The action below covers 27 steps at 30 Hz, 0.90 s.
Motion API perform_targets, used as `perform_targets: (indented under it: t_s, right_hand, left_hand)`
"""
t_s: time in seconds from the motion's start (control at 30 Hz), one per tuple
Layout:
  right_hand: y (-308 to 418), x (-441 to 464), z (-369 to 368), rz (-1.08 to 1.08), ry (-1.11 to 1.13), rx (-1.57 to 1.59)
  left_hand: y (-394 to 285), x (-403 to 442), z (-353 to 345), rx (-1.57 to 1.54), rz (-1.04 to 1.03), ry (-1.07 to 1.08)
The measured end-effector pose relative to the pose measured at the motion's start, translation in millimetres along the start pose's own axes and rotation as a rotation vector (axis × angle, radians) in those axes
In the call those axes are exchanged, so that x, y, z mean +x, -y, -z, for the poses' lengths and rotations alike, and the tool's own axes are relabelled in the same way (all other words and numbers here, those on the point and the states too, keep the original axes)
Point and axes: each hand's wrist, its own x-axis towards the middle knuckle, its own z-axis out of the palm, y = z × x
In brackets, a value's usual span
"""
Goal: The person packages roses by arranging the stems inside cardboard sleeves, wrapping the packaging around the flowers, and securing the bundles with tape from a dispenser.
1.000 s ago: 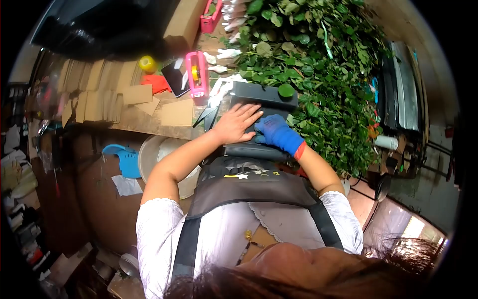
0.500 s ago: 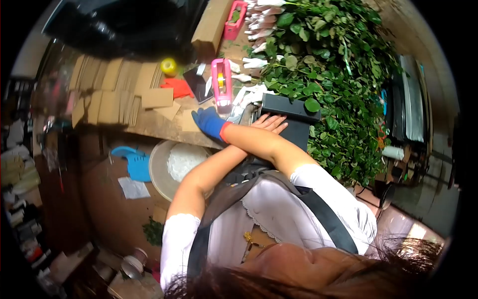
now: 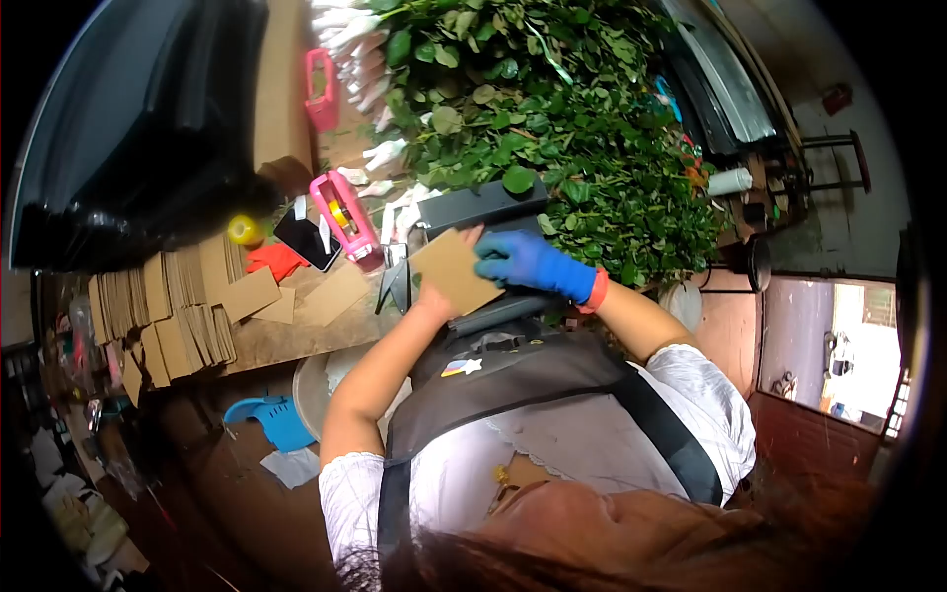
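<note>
While the gloved right hand (image 3: 521,264) pinches the brown card (image 3: 452,271) by one edge, the bare left hand (image 3: 433,300) lies mostly hidden beneath it, its grip unclear. Positioning the card seems the step; the next move calls for steadiness beside the black box (image 3: 481,208), near green leaves (image 3: 602,212).

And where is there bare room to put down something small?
A narrow bare strip of table runs along the near edge, right of the cardboard stacks, before the loose cards. Another patch lies between the near pink holder and the far one. Leaves crowd the right; the dark block, left hand, right hand and held card fill the middle.
</note>
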Motion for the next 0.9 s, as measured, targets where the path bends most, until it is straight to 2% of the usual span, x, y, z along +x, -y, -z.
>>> perform_targets:
  t_s: [0.03,0.07,0.1,0.17,0.27,0.3,0.37,0.43,0.5,0.57,0.6,0.7,0.77,0.83,0.9]
  right_hand:
    - [-20.1,-8.5,6.0,-0.206,0.063,0.075]
    - [-37.8,-11.9,4.9,-0.323,0.028,0.111]
    - [-47.0,-13.3,5.0,-0.379,-0.001,0.12]
    - [-64.6,-8.2,2.6,-0.428,0.008,0.096]
    - [-61.7,-0.7,5.3,-0.42,0.047,-0.007]
    - [-60.1,0.0,3.8,-0.406,0.046,-0.051]
    - [-57.6,1.4,4.0,-0.383,0.035,-0.15]
    - [-63.6,2.7,1.1,-0.315,-0.003,-0.286]
    - [-65.2,1.8,-4.0,-0.295,-0.036,-0.386]
    - [-64.8,0.0,-8.7,-0.238,-0.068,-0.502]
    - [-64.0,-1.8,-6.8,-0.212,-0.093,-0.566]
    - [-25.8,-12.5,25.3,-0.176,-0.069,-0.501]
    - [-25.5,-14.8,59.0,0.091,-0.399,-0.218]
    - [-32.9,4.8,100.3,0.108,-0.729,-0.406]
    - [-63.5,34.6,129.7,0.319,-0.752,-0.777]
  left_hand:
    - [3.4,-2.6,-15.4,0.009,-0.013,-0.083]
    - [2.5,-2.6,-12.3,-0.044,-0.021,-0.023]
    - [-5.5,0.9,11.0,0.042,-0.084,-0.104]
    - [2.5,-1.3,3.1,0.073,-0.133,-0.08]
    - [2.7,-16.9,8.2,0.019,0.014,-0.14]
    - [4.0,-24.6,13.3,0.006,0.057,-0.154]
    - [3.2,-41.9,17.7,-0.006,0.146,-0.427]
    - [-6.6,-41.2,32.9,-0.076,0.136,-0.517]
    - [-19.9,-26.8,51.7,-0.141,0.014,-0.399]
    - [-21.9,-20.0,40.1,-0.136,-0.025,-0.152]
    - [-25.8,-17.8,38.2,-0.174,0.002,-0.146]
    - [-25.8,-13.4,40.2,-0.067,-0.025,-0.098]
    - [-28.5,-13.7,37.3,-0.072,0.027,-0.097]
    - [-31.0,-12.3,39.3,-0.084,0.036,-0.111]
    - [-34.2,-10.8,40.6,-0.087,0.008,-0.14]
